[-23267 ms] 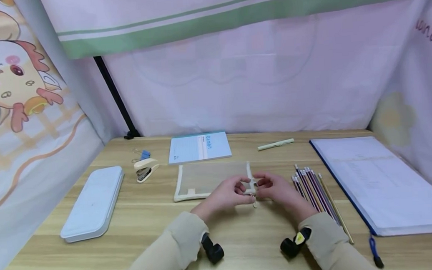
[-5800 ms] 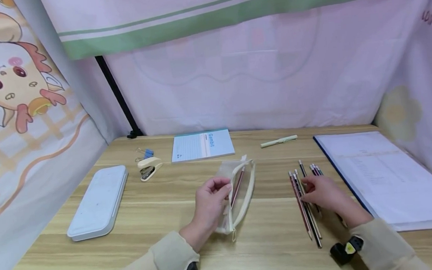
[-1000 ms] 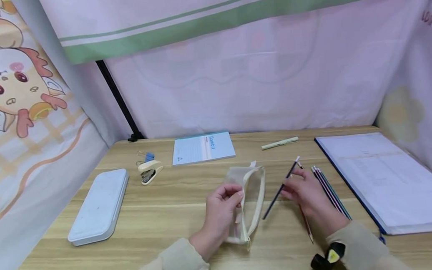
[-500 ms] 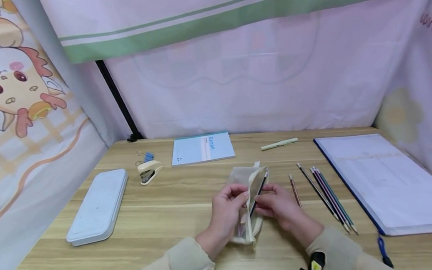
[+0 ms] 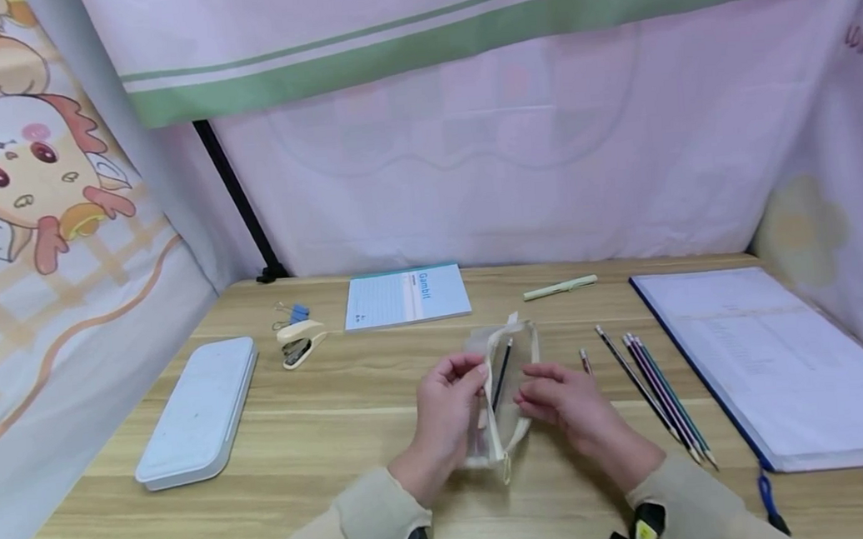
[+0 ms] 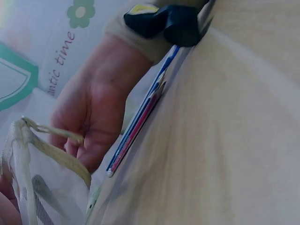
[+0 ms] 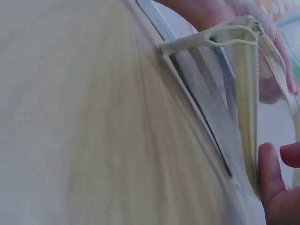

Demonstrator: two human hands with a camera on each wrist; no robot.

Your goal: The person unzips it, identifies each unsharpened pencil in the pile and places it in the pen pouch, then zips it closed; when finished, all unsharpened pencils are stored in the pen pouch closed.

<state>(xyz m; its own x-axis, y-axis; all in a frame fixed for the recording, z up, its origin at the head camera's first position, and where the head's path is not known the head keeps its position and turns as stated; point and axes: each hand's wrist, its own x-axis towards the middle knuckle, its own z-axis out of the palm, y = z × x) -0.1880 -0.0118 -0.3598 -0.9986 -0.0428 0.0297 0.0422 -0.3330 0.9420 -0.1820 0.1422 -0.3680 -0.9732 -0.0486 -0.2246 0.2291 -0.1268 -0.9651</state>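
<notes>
A mesh zip pouch (image 5: 535, 346) with cream edging stands with its mouth spread wide. My left hand (image 5: 445, 410) pinches its left rim between thumb and fingers. Inside leans a dark pencil (image 5: 502, 373), seen through the opening. My right hand (image 5: 580, 418) is at the pouch's right rim, fingers loosely bent and gripping no pencil. In the right wrist view, the right thumb (image 7: 269, 171) is beside the cream edge. Right of this hand lie several striped pencils (image 5: 669, 399); a reddish pencil (image 5: 585, 361) is mostly hidden behind it.
A white case (image 5: 197, 411) lies at left, with a stapler (image 5: 300, 344) and blue binder clip (image 5: 298, 313) beyond. Toward the back are a light-blue notebook (image 5: 407, 297) and a pale green pen (image 5: 560, 287). A blue-edged folder with white sheets (image 5: 776, 362) covers the right side.
The right hand has brought a dark pencil from the right into the pouch and let it go, then drawn back slightly to the rim. The left hand keeps its pinch.
</notes>
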